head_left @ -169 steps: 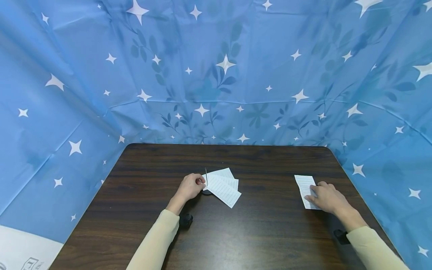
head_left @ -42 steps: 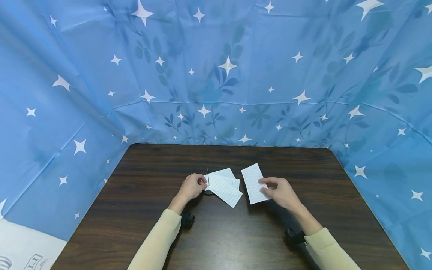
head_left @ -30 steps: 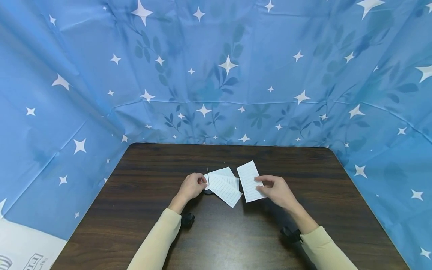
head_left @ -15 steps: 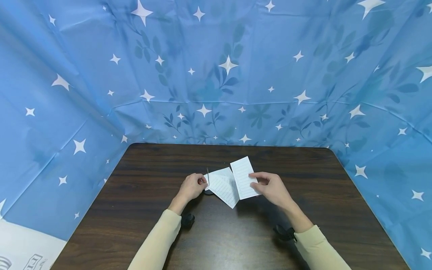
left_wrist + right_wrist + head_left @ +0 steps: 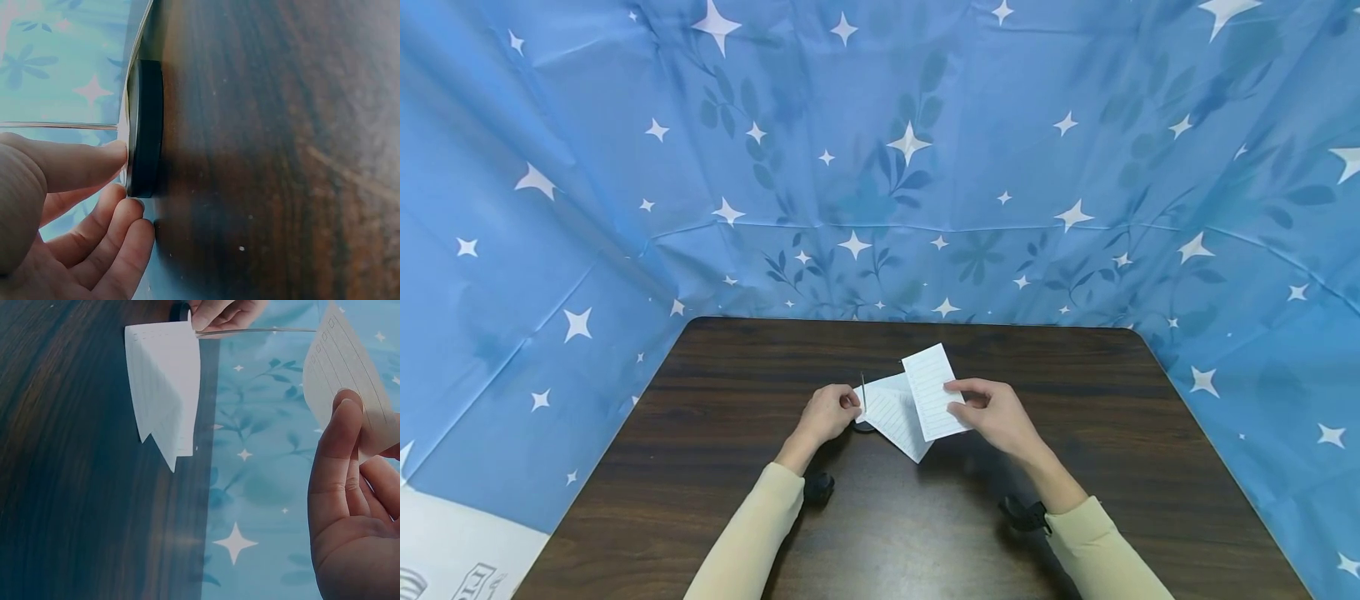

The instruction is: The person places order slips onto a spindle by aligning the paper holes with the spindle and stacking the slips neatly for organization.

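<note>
In the head view, a bill spike, a thin upright metal rod [image 5: 863, 392] on a round black base [image 5: 148, 128], stands mid-table with several lined paper slips [image 5: 895, 414] fanned out on it. My left hand [image 5: 822, 417] holds the base by its edge; the left wrist view has the thumb pressing on the paper and the other fingers curled at the rim. Between thumb and fingers, my right hand [image 5: 1000, 417] pinches another lined slip [image 5: 931, 390]. That slip is raised, tilted, and overlaps the fanned slips in the head view. The right wrist view shows it [image 5: 344, 369] near the rod's tip, apart from the lower slips.
The dark wood table [image 5: 1105, 392] has rounded far corners. A blue curtain [image 5: 820, 125] with white stars hangs behind and at both sides. Something white with printed marks [image 5: 475, 533] lies beyond the table at lower left.
My right hand first picked a slip off the table's right side, then carried it left and slightly up over the fanned slips. My left hand keeps its place at the spike's base.
</note>
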Demonstrator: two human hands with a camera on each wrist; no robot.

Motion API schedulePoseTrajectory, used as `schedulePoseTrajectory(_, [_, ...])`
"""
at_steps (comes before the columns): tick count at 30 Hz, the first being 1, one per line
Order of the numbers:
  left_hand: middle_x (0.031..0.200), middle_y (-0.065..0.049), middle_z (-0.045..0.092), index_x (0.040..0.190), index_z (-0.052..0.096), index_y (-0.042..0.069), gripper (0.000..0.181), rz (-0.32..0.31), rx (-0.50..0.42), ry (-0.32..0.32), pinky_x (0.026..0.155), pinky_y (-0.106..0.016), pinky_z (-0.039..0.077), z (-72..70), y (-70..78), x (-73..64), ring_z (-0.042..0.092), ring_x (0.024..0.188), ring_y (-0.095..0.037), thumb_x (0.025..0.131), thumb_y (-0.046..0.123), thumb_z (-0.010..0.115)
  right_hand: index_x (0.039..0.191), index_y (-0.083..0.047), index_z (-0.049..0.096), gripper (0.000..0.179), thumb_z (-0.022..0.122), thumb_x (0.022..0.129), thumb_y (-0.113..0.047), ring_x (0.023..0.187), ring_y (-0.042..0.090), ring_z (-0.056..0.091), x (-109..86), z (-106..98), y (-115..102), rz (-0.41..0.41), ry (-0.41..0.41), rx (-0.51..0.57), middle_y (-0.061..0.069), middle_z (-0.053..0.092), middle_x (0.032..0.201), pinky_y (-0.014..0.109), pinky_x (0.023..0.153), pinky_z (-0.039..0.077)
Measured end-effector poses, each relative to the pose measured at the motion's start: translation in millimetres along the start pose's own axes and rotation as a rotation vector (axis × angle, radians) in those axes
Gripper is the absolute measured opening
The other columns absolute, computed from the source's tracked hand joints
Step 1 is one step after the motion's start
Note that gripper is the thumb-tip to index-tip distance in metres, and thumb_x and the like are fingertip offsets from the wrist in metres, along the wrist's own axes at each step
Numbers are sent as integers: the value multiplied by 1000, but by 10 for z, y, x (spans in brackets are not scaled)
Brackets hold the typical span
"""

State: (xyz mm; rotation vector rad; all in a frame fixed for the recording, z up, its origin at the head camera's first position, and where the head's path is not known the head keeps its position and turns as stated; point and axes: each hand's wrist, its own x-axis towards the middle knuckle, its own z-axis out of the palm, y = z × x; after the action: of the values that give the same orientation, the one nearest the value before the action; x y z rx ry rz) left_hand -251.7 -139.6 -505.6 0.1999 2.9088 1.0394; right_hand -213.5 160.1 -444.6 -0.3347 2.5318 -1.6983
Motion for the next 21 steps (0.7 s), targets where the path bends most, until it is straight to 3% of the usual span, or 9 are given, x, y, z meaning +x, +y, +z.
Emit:
schedulePoseTrajectory(8, [80, 1, 59, 88, 70, 13, 5, 11, -19, 5, 68, -36, 47, -7, 5, -4, 54, 71, -15, 92, 13, 74, 122, 0, 71, 32, 75, 90, -6, 68, 19, 60, 16, 39, -40, -35, -19, 19, 14, 71, 96, 30, 58, 49])
schedulePoseTrajectory(14, [81, 1, 61, 89, 70, 12, 4, 32, -8, 1, 70, -37, 49, -16, 18, -13, 55, 73, -15, 93, 12, 73, 124, 2, 69, 33, 73, 91, -3, 80, 20, 69, 25, 90, -70, -29, -58, 122, 21, 71, 109, 32, 69, 57])
schedulePoseTrajectory(21, [81, 1, 61, 89, 71, 10, 4, 50, 3, 1, 69, -36, 48, -29, 23, -26, 55, 73, -15, 92, 12, 73, 125, 2, 68, 35, 74, 92, -5, 83, 20, 68, 54, 143, -119, -27, -90, 182, 23, 68, 117, 30, 71, 56])
